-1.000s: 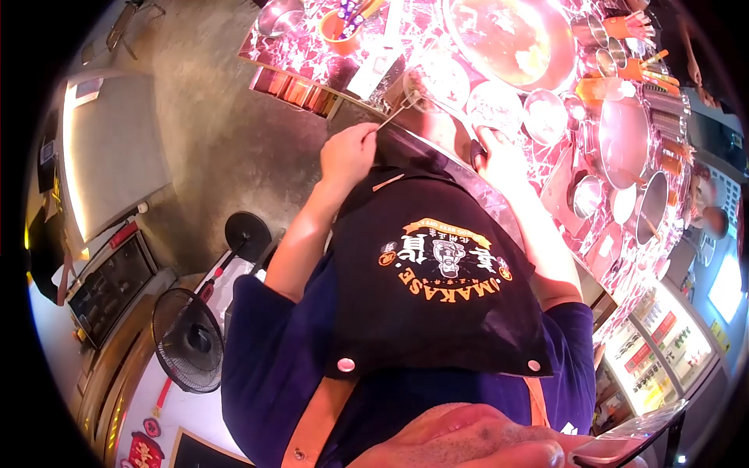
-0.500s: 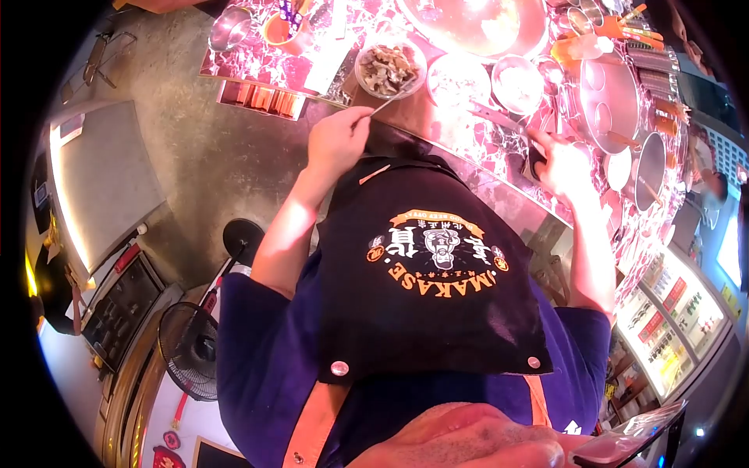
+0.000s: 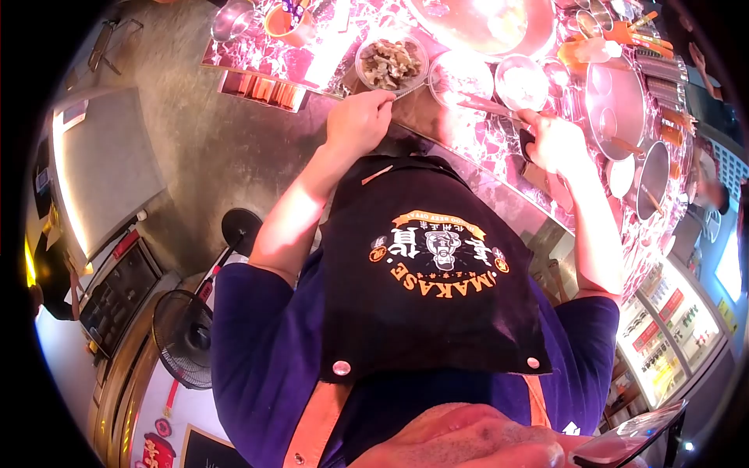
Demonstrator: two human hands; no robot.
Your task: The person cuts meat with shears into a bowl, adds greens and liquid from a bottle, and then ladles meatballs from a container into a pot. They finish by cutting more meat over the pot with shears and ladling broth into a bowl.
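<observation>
My left hand [image 3: 360, 123] is closed on a thin utensil at the near edge of a clear round bowl. Brownish chopped food [image 3: 390, 64] fills that bowl [image 3: 360, 72]. On the right, my right hand [image 3: 555, 142] grips a long flat utensil [image 3: 491, 107], which points left over the counter. Its far end lies by a round dish [image 3: 460, 76] that is washed out by glare. Just beyond the utensil is a second bright bowl [image 3: 521, 82]. A dark object beneath my right hand is too hidden to identify.
A large pan [image 3: 538, 27] sits at the back of the marbled counter [image 3: 499, 152]. Pots [image 3: 651, 179] and orange-handled tools [image 3: 636, 35] crowd the right side. An orange cup [image 3: 287, 30] stands back left. A fan [image 3: 183, 339] is at lower left; a person [image 3: 711, 187] is far right.
My left hand has shifted right and slightly up, closer to the bowl of food. My right hand has moved up a little, and its utensil now reaches further left.
</observation>
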